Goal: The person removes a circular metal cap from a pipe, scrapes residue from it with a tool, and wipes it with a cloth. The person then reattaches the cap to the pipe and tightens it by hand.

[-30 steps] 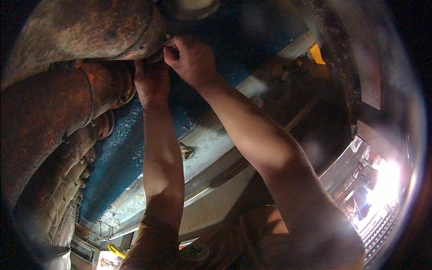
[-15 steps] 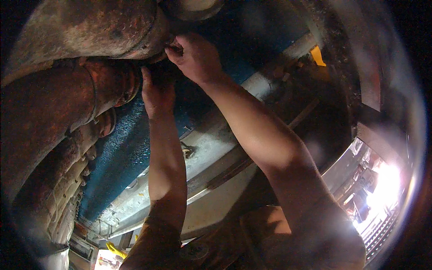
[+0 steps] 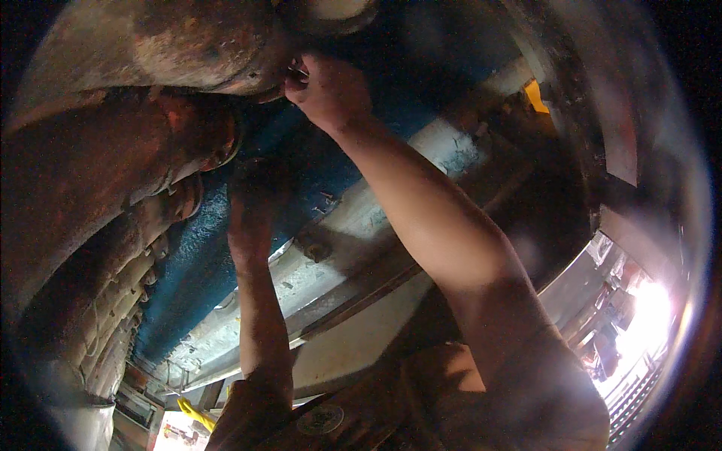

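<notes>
The rounded casing (image 3: 199, 52) and pipe (image 3: 98, 161) look like rough, matt, rusty metal.

Apparently an industrial workshop: big rusty pipes (image 3: 113, 135) at ten o'clock, a grimy metal beam (image 3: 357, 222) mid-view, a perforated metal strip (image 3: 638, 401) at four o'clock.

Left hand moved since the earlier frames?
Yes. The left hand has moved lower in the view, away from the end of the reddish rusty pipe.

A: Where is the right hand (image 3: 329, 89) being held?
B: At the right end of the upper pipe (image 3: 199, 49); the left hand (image 3: 256, 188) is being held lower, near the lower pipe (image 3: 113, 154).
</notes>
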Demonstrator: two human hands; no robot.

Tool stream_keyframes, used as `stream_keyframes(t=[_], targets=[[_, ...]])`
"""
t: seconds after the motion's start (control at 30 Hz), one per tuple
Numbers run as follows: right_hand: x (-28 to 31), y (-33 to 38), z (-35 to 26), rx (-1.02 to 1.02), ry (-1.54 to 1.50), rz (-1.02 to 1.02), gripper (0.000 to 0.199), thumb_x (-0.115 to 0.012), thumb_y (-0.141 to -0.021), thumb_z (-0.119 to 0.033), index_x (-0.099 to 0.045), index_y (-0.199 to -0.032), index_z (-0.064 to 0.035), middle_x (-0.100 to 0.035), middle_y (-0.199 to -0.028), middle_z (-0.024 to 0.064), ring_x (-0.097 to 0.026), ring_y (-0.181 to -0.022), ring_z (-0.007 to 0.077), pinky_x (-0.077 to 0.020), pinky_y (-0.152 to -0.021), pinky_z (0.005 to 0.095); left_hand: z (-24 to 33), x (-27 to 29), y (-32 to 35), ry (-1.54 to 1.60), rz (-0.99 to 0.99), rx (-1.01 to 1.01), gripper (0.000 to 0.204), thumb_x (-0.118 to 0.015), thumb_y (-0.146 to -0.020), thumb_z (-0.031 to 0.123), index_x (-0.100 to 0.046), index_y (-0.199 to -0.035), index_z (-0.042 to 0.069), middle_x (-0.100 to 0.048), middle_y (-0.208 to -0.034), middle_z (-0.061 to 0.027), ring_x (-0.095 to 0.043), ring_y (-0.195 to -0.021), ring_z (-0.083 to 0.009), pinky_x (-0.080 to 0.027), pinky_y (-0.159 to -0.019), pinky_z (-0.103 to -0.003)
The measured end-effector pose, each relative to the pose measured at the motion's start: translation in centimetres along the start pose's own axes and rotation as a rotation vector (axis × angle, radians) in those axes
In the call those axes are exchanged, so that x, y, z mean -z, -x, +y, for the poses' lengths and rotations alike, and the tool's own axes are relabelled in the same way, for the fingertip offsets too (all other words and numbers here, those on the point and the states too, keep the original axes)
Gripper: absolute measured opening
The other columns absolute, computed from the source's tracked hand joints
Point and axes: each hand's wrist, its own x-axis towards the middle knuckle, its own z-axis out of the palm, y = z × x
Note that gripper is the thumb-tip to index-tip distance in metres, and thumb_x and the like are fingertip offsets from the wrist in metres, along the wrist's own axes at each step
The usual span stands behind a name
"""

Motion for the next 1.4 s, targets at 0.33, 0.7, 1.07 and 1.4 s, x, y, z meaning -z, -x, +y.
stream_keyframes(t=[0.33,0.7,1.07,1.4], targets=[[-0.2,0.3,-0.8,-0.055,0.135,-0.016,0.029,-0.073,-0.074,-0.034,-0.067,-0.085,-0.0086,-0.069,-0.087,0.0136,-0.067,-0.082,0.0345,-0.0543,-0.072,0.0427,-4.2,4.2,-0.6,-0.566,-0.129,-0.179,0.052,-0.033,-0.100,0.037,-0.039,-0.143,0.009,-0.040,-0.147,-0.0122,-0.041,-0.132,-0.0313,-0.033,-0.110,-0.047],[-0.3,-0.8,-1.0,-0.019,0.074,-0.058,0.038,-0.075,-0.072,-0.039,-0.071,-0.083,-0.0031,-0.069,-0.084,0.0209,-0.066,-0.080,0.0371,-0.0517,-0.071,0.0441,-5.2,4.9,-2.3,0.901,0.250,0.315,0.058,-0.021,-0.101,0.044,-0.046,-0.137,0.007,-0.051,-0.138,-0.0121,-0.048,-0.125,-0.0363,-0.034,-0.108,-0.050],[2.2,4.6,2.2,0.113,-0.172,-0.310,0.020,-0.068,-0.079,-0.022,-0.067,-0.089,-0.0046,-0.067,-0.075,0.0100,-0.065,-0.075,0.0251,-0.0489,-0.069,0.0363,-6.6,6.2,-2.9,0.888,0.249,0.290,0.049,-0.045,-0.097,0.045,-0.054,-0.129,0.009,-0.059,-0.126,-0.0084,-0.058,-0.113,-0.0291,-0.043,-0.101,-0.045],[2.0,14.2,1.8,0.065,0.322,-0.760,0.046,-0.069,-0.080,-0.043,-0.061,-0.114,-0.0118,-0.062,-0.113,0.0166,-0.063,-0.097,0.0343,-0.0520,-0.077,0.0459,-5.0,5.6,-2.2,0.895,0.067,0.278,0.054,-0.046,-0.096,0.051,-0.055,-0.128,0.009,-0.058,-0.128,-0.0085,-0.056,-0.116,-0.0271,-0.039,-0.105,-0.044]])
